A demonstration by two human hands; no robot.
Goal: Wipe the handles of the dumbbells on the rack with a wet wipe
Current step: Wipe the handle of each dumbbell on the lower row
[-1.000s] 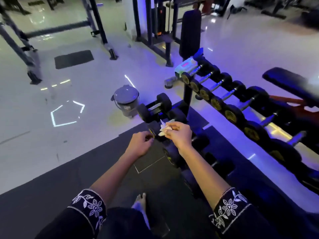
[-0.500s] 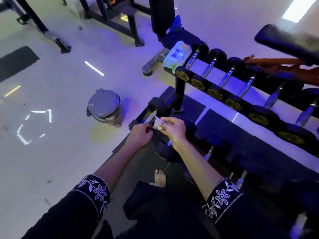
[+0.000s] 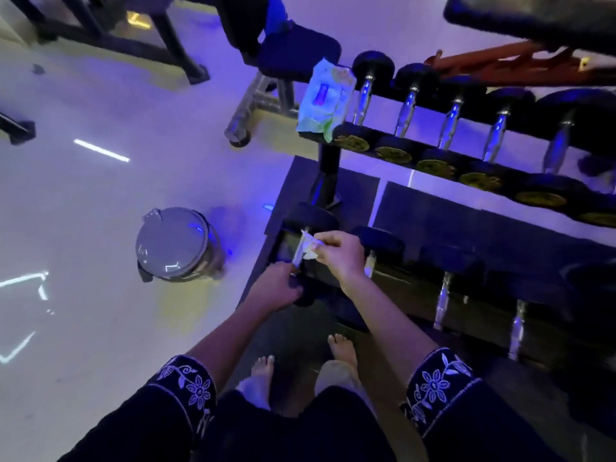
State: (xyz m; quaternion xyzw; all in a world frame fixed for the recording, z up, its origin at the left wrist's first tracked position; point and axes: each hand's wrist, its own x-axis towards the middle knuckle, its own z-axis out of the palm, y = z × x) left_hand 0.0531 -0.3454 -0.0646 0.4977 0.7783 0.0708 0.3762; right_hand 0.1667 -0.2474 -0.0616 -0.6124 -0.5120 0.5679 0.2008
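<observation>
— What are the fingers doing?

— The right hand (image 3: 336, 258) is pinching a crumpled wet wipe (image 3: 309, 248) between thumb and fingertips and holding it against the chrome handle (image 3: 297, 254) of the end dumbbell (image 3: 311, 216) on the low tier. The left hand (image 3: 276, 290) is curling its fingers round that dumbbell's near end, at seven o'clock from the wipe.

— And around the hands?

— More low-tier dumbbells (image 3: 443, 295) are lying off toward three o'clock. The rack (image 3: 328, 168) is rising at twelve o'clock, its upper row of dumbbells (image 3: 450, 128) running toward two o'clock. A green pack of wipes (image 3: 325, 98) is resting at that row's left end. A grey lidded bin (image 3: 176, 245) is standing on the pale floor at nine o'clock. Bare feet (image 3: 261, 371) are showing at six o'clock.
</observation>
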